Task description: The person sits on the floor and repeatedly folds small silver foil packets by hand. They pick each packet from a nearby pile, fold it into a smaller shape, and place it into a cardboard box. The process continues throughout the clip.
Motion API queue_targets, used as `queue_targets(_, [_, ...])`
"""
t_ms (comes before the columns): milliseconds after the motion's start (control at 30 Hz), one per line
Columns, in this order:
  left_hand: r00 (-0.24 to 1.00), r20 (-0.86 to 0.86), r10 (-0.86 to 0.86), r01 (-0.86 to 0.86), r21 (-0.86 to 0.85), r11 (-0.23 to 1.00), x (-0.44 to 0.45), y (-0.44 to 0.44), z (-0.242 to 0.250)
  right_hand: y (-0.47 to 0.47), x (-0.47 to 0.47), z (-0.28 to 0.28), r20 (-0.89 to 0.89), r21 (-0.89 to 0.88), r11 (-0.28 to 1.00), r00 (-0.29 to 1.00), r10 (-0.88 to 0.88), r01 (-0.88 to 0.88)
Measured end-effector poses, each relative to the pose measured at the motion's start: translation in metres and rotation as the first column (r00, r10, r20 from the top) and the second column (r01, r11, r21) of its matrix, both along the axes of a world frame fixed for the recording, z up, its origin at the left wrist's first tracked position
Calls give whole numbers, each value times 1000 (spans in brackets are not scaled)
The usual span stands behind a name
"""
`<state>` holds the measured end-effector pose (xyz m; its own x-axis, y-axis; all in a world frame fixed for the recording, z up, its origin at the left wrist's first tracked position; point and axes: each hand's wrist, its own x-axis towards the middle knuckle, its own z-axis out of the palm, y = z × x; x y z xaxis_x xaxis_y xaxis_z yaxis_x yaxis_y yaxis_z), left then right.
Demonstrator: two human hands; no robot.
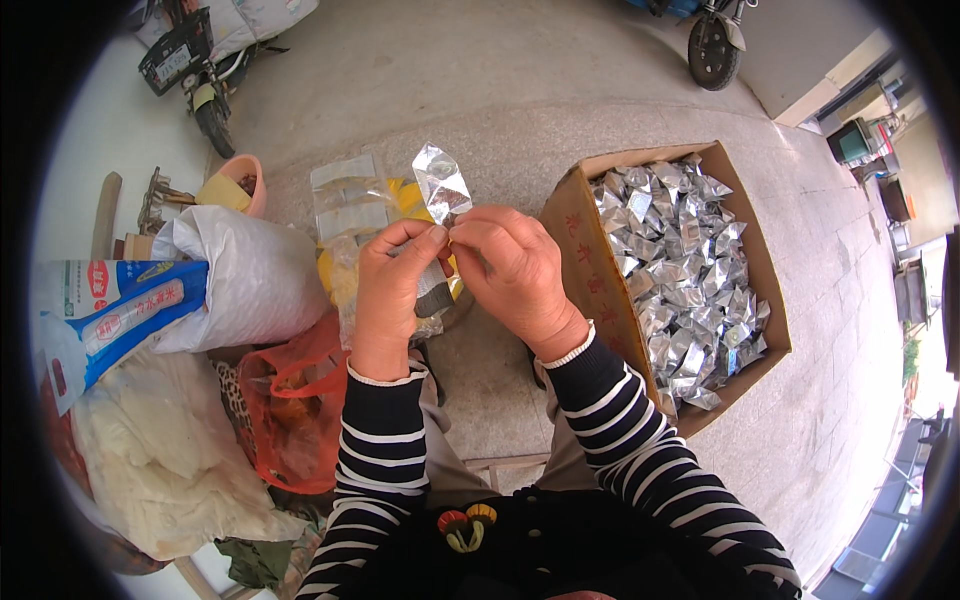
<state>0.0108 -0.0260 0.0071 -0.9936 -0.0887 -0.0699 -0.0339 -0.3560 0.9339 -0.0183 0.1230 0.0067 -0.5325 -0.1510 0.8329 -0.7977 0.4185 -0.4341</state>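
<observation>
In the middle of the head view, a folded silver foil piece (439,178) points upward, away from me. My left hand (394,281) and my right hand (517,262) meet at its lower end, thumbs and fingertips pinched together there. The fingers hide that end. Below and behind my left hand lie stacked flat silver sheets (349,202) in clear plastic, over something yellow (407,199). To the right of my right hand, an open cardboard box (589,251) with red writing holds many similar folded foil pieces (679,270).
Bags crowd my left: a white woven sack (240,277), a blue-and-white printed bag (142,307) and a red plastic bag (292,420). Behind them stands a pink bucket (259,191). Further off are an electric scooter (210,112) and another vehicle's wheel (712,56).
</observation>
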Motion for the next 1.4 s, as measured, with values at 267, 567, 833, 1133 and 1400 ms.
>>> queue_targets(267, [991,-43,123,-127,-113,985,0,2,5,4,4,4,63,-21,988,986,151,-150])
queue_targets(567, [998,-36,54,-60,-206,977,3,4,6,9,2,-3,646,-454,889,666,373,-58])
queue_targets(833, [996,63,57,-57,4,998,3,6,3,9,2,5,676,-672,739,445,588,45])
queue_targets(1133, [992,67,107,-106,-23,994,-2,11,-3,29,-17,-13,634,-773,565,394,665,289])
queue_targets(1400, [992,95,79,-91,122,988,-7,12,-3,121,-71,3,353,-916,51,739,574,397])
